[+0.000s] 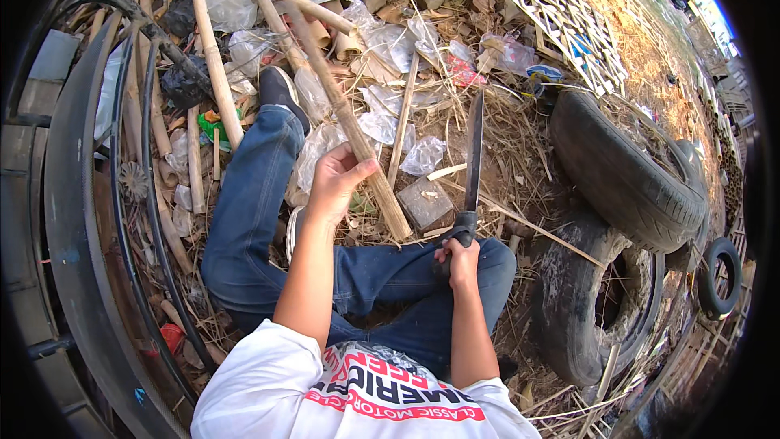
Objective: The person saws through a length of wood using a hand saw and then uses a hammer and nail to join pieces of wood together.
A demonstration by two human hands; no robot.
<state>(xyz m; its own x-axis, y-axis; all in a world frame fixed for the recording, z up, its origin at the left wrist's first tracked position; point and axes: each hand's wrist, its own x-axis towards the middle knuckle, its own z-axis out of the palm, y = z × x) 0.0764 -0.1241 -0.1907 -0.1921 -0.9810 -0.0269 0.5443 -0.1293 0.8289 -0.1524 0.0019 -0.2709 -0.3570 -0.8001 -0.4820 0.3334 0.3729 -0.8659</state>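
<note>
Bamboo pole (349,126) in left hand (337,183), knife (474,154) (upright) right

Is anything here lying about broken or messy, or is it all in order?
It is messy. Clear plastic bags lie crumpled among dry straw around the bamboo pole in the left hand. Worn tyres lean against each other at the right, beyond the right hand and its knife.

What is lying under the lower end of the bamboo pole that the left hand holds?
The bamboo pole ends beside a small grey block, over dry straw and clear plastic bags. The left hand grips it mid-length. The ground directly beneath the tip is covered.
</note>
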